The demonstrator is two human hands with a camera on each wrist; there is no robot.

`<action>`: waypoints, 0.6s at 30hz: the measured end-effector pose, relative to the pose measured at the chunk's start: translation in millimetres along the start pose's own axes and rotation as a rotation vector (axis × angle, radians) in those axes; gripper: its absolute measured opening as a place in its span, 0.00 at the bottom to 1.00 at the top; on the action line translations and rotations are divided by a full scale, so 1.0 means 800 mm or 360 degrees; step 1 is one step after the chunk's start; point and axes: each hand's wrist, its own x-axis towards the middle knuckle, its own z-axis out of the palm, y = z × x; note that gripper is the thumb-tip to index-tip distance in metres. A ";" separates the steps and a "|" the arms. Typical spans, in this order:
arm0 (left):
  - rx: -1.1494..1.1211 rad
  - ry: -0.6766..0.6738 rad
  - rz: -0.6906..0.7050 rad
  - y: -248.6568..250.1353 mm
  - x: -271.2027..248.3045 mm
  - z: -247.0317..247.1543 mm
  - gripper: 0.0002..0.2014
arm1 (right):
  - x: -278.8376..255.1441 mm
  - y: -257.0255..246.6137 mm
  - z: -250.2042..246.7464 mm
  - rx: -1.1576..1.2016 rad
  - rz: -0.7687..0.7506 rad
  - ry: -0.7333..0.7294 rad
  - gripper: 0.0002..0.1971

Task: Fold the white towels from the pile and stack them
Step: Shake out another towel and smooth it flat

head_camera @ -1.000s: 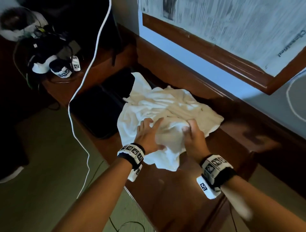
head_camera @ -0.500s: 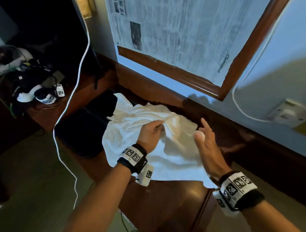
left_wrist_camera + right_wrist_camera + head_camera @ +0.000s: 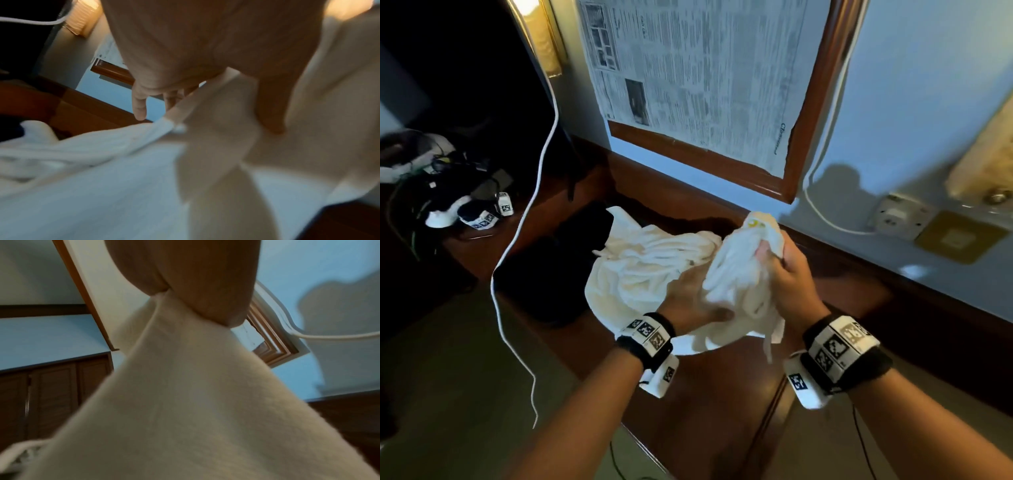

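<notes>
A crumpled pile of white towels (image 3: 647, 270) lies on the dark wooden desk (image 3: 705, 394). One white towel (image 3: 739, 277) is lifted off the pile's right side and hangs bunched. My right hand (image 3: 772, 257) pinches its upper end; the right wrist view shows the towel (image 3: 185, 394) hanging from the closed fingers (image 3: 205, 296). My left hand (image 3: 688, 308) holds the same towel lower down. There the thumb (image 3: 271, 113) lies on the cloth (image 3: 216, 129), and the cloth hides most of the fingers in the head view.
A black flat case (image 3: 551, 274) lies on the desk left of the pile. A white cable (image 3: 541, 164) hangs down past the desk's left front edge. Tagged gear and wires (image 3: 482, 216) sit far left. The wall behind the desk carries a wall socket (image 3: 897, 216) and a wooden frame covered with newspaper (image 3: 688, 85).
My right hand was open beside the pile; it now grips a towel and has raised it. My left hand has moved from the pile's top to the lifted towel's lower part.
</notes>
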 end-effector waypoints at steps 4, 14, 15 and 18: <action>0.0106 0.0081 -0.0260 -0.025 0.023 -0.010 0.21 | 0.005 -0.025 -0.039 -0.0028 0.0084 0.0267 0.06; -0.0411 0.0589 0.0484 0.133 0.046 -0.076 0.12 | -0.018 -0.046 -0.055 -0.0769 0.0081 -0.0421 0.59; -0.0476 0.0566 0.0540 0.153 0.042 -0.079 0.12 | -0.016 -0.053 -0.047 -0.0697 -0.0035 -0.0424 0.53; -0.0726 0.0487 0.0577 0.178 0.029 -0.080 0.11 | -0.015 -0.065 -0.038 -0.0554 -0.0167 -0.0161 0.26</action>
